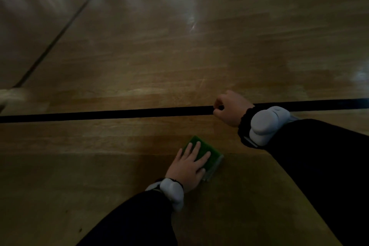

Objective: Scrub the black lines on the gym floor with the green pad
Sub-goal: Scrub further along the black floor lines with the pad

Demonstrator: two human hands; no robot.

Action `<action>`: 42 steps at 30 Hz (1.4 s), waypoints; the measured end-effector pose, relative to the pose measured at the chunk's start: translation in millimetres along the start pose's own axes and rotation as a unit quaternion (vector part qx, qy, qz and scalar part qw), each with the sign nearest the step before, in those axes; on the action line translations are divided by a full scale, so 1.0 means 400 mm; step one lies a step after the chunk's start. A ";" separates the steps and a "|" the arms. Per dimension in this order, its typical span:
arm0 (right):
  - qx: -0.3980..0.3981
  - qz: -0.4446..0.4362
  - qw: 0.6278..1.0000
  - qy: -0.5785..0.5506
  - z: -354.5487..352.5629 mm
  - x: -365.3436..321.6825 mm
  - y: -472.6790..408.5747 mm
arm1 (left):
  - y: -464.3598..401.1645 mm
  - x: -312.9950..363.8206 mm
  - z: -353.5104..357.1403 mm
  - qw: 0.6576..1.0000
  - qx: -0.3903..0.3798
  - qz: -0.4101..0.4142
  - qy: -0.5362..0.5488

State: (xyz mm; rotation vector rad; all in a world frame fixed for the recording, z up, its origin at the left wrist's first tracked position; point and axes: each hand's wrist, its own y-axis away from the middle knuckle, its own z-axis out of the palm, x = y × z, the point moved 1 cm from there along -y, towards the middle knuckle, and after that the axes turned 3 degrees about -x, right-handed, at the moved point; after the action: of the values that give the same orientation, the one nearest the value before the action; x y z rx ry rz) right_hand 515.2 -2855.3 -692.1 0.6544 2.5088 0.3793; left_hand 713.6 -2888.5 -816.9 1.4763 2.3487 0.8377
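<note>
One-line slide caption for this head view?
Left hand presses green pad beside black line; right hand fisted on it.

Left hand (189, 165): flat, fingers straight and spread, pressing on the green pad (207, 156), just nearer the person than the black line (119, 113).
Right hand (229, 108): loose fist over the black line, fingers curled, holding nothing visible.
Arms: dark sleeves, a grey wrist device on each.
</note>
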 end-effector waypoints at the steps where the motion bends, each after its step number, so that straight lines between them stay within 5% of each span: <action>1: -0.001 -0.002 1.000 0.001 0.001 -0.002 -0.001 | 0.008 -0.032 -0.004 0.999 0.005 -0.030 0.012; 11: 0.007 -0.008 1.000 0.000 0.009 -0.021 0.005 | 0.091 -0.320 0.047 0.931 0.041 -0.299 0.207; 42: -0.139 0.209 0.968 0.010 0.088 0.214 -0.234 | -0.218 -0.475 -0.173 0.940 0.008 -0.284 0.190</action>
State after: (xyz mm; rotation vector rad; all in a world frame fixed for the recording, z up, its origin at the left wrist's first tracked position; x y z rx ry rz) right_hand 435.1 -2885.0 -792.3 1.0647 2.2607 0.8736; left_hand 702.4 -3107.7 -830.1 0.5931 2.8364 0.9943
